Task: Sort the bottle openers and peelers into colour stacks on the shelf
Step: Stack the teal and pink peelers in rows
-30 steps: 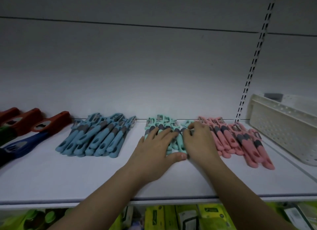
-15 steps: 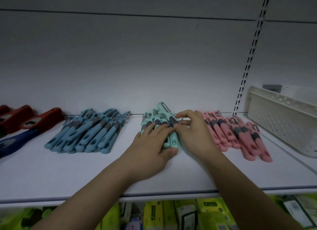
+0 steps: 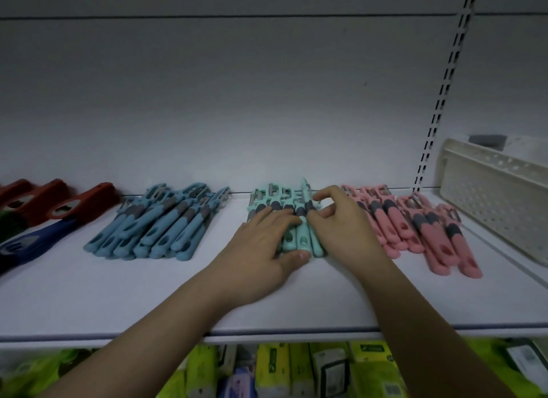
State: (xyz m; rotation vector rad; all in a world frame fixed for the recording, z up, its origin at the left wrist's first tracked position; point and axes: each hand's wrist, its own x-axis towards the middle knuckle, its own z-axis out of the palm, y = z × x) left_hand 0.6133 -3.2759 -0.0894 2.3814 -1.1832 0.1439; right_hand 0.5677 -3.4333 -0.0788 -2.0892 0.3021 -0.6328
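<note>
The left hand (image 3: 264,249) lies flat with straight fingers on the mint peelers (image 3: 302,237); the right hand (image 3: 341,228) pinches one of these peelers.

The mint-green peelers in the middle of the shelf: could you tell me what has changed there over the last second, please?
The right hand went from lying against the side of the mint-green peelers to pinching one near its head, which now stands tilted up above the stack. The left hand stayed flat on the stack, thumb at the handle ends. The blue peelers, pink peelers and white basket did not move.
</note>
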